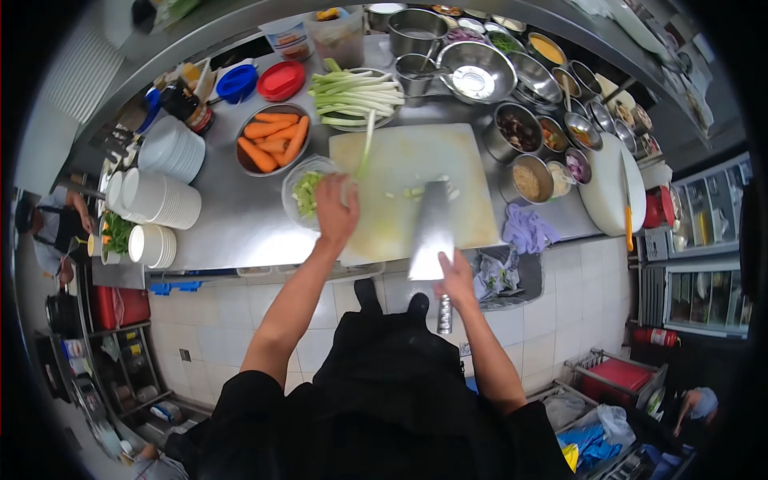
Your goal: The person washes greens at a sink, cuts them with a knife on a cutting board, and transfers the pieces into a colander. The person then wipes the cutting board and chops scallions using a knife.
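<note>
My left hand (338, 210) hovers over the rim of a clear bowl (290, 194) of chopped pale-green pieces (306, 193), fingers bent down and slightly apart; nothing shows in it. Close to its fingertips, a long green stalk (367, 148) slants from the pile down onto the cutting board (400, 228). My right hand (456, 282) grips a cleaver (432, 232) near where the blade meets the metal handle. The wide blade lies over the board, its far end beside a few cut pieces (412, 193). More long green-and-white stalks (352, 92) are heaped on a plate behind.
A bowl of carrots (274, 140) stands left, with stacked white bowls (164, 200) beyond. Metal pots (512, 128) and a purple cloth (528, 227) sit right of the board. An orange-handled knife (628, 208) rests on a round white board (604, 188).
</note>
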### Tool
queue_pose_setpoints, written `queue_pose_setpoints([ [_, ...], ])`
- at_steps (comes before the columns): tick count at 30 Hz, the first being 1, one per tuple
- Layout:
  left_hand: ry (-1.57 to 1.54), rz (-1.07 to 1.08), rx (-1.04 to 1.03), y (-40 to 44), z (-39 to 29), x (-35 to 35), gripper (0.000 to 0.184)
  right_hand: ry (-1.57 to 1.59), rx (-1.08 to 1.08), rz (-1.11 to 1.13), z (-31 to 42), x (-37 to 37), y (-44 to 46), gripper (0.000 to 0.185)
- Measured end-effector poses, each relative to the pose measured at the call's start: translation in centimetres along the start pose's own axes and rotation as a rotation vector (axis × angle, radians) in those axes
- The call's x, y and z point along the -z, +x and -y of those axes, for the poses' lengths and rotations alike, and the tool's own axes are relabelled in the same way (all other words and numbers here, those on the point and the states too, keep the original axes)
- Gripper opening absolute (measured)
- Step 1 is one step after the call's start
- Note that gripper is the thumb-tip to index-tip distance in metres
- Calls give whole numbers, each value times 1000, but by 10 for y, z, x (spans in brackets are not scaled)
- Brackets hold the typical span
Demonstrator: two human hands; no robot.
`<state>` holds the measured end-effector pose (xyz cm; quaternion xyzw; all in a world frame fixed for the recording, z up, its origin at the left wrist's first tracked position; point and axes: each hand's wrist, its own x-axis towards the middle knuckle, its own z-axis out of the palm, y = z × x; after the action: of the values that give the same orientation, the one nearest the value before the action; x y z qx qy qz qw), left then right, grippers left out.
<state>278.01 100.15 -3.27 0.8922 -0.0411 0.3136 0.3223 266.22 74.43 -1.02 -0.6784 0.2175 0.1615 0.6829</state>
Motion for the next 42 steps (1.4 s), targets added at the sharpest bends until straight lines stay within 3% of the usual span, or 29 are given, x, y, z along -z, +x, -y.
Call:
queue_pose_setpoints([
  [2, -316, 297, -4, -10, -13, -27, 38, 89, 36, -88, -24, 37, 10, 21],
  [6, -222, 465, -274, 0, -34, -79, 63, 258, -21, -83, -46, 68, 19, 23],
  [8, -188, 565, -375, 6, -44, -93, 70, 190, -40, -69, -46, 63, 21, 23],
  [11, -271, 596, -409, -6, -68, -99, 71, 135, -49, 20, -48, 37, 24, 22],
  [12, -258, 564, -363, -12, -78, -96, 55, 111, -67, 39, -53, 29, 26, 22],
  [16, -267, 334, -86, -43, -75, -100, 26, 89, -67, 141, -51, -15, 19, 22],
  [23, -111, 1, 33, -27, -37, -34, 23, -199, 85, 324, -16, -70, 16, 21],
  [25, -77, -111, 65, -16, -14, -8, 23, -157, 122, 417, 4, -99, 19, 18],
  [27, 23, -78, 141, -9, 20, 6, 24, -165, 152, 515, 5, -125, 38, 19],
  [30, 99, -16, 214, 4, 66, 11, 24, -170, -62, 509, 42, -147, 38, 21],
  [33, 157, -41, 167, 15, 74, 7, 23, -239, -65, 465, 57, -121, 24, 20],
  [36, 150, -158, 102, 19, 34, 1, 24, -253, 14, 354, 42, -54, 21, 21],
  [39, -307, 280, 62, 10, 2, -44, 32, -104, 21, 82, 26, 17, 26, 20],
  [40, -344, 348, 46, 8, -11, -63, 37, -136, 52, -32, 24, 37, 30, 20],
  [42, -411, 486, 12, 6, -39, -101, 47, 11, 45, -40, 10, 78, 45, 19],
])
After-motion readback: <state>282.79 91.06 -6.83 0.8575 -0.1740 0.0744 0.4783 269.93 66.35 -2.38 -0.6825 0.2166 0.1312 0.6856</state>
